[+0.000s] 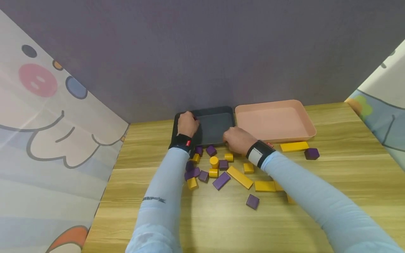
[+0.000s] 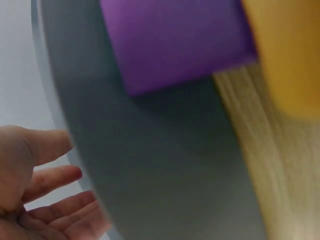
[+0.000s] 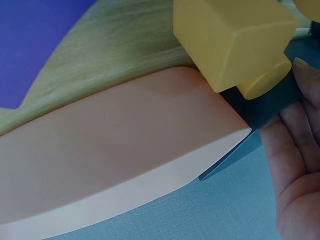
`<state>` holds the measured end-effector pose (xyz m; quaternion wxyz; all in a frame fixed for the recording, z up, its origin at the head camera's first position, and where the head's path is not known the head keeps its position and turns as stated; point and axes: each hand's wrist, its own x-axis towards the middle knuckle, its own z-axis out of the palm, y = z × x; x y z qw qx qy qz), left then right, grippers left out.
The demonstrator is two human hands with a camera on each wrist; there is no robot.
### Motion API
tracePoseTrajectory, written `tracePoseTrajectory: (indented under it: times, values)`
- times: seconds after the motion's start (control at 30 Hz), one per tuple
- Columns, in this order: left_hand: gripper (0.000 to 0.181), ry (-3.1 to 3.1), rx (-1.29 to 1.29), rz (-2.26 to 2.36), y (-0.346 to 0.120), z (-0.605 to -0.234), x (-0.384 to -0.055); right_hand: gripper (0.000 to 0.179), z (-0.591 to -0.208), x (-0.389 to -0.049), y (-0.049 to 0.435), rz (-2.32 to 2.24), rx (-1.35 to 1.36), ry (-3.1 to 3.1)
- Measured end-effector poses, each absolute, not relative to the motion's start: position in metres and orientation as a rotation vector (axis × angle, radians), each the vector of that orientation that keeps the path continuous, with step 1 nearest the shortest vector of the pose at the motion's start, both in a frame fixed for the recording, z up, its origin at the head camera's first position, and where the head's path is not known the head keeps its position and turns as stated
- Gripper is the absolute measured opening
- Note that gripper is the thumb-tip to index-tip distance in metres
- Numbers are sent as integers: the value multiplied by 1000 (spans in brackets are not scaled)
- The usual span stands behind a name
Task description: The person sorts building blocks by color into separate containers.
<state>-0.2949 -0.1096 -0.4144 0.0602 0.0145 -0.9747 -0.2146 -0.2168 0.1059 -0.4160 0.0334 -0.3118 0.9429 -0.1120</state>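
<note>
My left hand (image 1: 188, 124) is over the left end of a dark grey tray (image 1: 216, 127). In the left wrist view its fingers (image 2: 55, 182) are loosely spread, thumb tip right at the rim, with nothing seen between them. At the tray's near right corner is my right hand (image 1: 238, 140). The right wrist view shows its fingers (image 3: 284, 145) extended along the dark tray wall, their tips partly hidden behind it. Just below this hand lie a yellow cylinder (image 1: 229, 157) and a yellow cube (image 1: 248, 168). A purple cube (image 1: 211, 150) sits close to the tray's front wall.
A pink tray (image 1: 274, 121) stands right of the dark one, against the grey back wall (image 1: 202, 52). Several purple and yellow blocks are scattered in front, among them a long yellow block (image 1: 239, 177) and a purple cube (image 1: 252, 201). More yellow blocks lie partly under the right forearm.
</note>
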Motion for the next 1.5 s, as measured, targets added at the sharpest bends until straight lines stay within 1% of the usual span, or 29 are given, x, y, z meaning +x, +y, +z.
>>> tracePoseTrajectory:
  times: [0.13,0.27,0.33,0.4,0.57,0.7,0.83,1.0,1.23,1.33,1.43,1.5]
  values:
    - [24,-2911,-15,-623,-112,-402,-287,16,-415,-216,105,-343,-972,2905]
    - [24,-2848,-68,-623,-115,-380,-275,15,-413,-216,104,-351,-985,2898]
    - [30,-2815,-95,-641,-115,-366,-266,14,-413,-216,104,-360,-987,2896]
    - [39,-2778,-128,-662,-115,-351,-254,14,-414,-216,105,-360,-988,2899]
    - [43,-2676,-246,-732,-115,-325,-218,13,-417,-217,110,-359,-983,2909]
    - [47,-2600,-309,-773,-118,-318,-189,13,-416,-219,113,-358,-964,2911]
    - [57,-2600,-312,-770,-125,-328,-164,14,-417,-220,113,-360,-942,2908]
    - [65,-2693,-248,-745,-134,-360,-141,15,-418,-220,113,-357,-941,2911]
    - [75,-2904,-47,-710,-143,-401,-128,15,-420,-221,114,-361,-904,2912]
    - [80,-2961,-15,-709,-144,-412,-125,16,-420,-222,113,-363,-894,2908]
    - [74,-3015,-4,-719,-145,-420,-123,17,-420,-222,112,-361,-911,2910]
    - [60,-3059,29,-718,-144,-423,-123,17,-420,-222,112,-358,-917,2910]
